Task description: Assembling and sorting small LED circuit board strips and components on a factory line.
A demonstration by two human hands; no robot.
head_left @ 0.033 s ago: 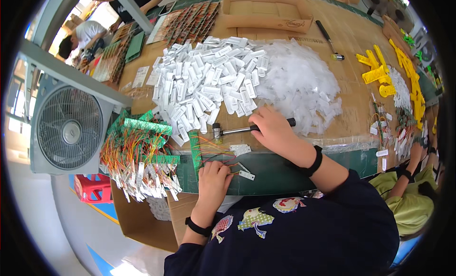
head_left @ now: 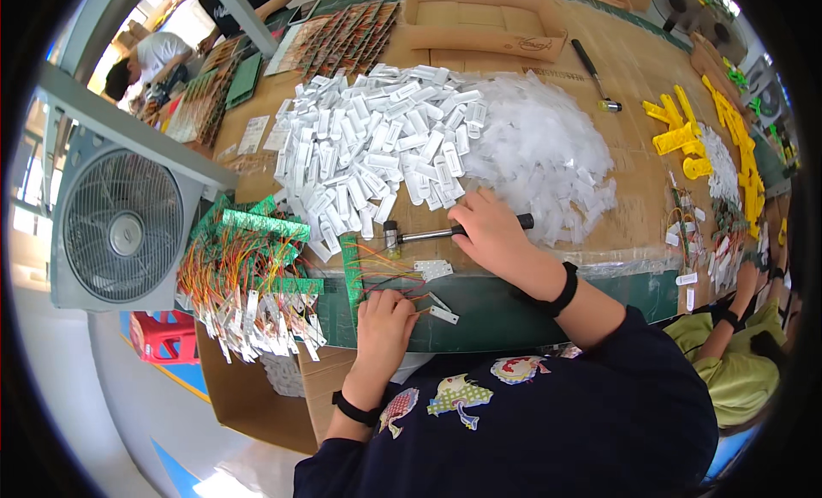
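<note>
My right hand (head_left: 492,232) grips the black handle of a small hammer (head_left: 419,236), whose metal head lies on the table edge just left of the hand. My left hand (head_left: 383,322) is curled at the near end of a narrow green circuit board (head_left: 352,271), with its fingertips on the thin orange and red wires (head_left: 390,275) that run from the board. The board lies on a dark green mat (head_left: 488,314). Two small white plastic pieces (head_left: 432,268) lie on the mat between my hands.
A heap of white plastic housings (head_left: 368,155) and a heap of clear bits (head_left: 539,147) lie behind my hands. A bundle of wired green boards (head_left: 248,280) hangs at the left by a box fan (head_left: 124,232). Yellow parts (head_left: 676,134) and a co-worker (head_left: 745,361) are at the right.
</note>
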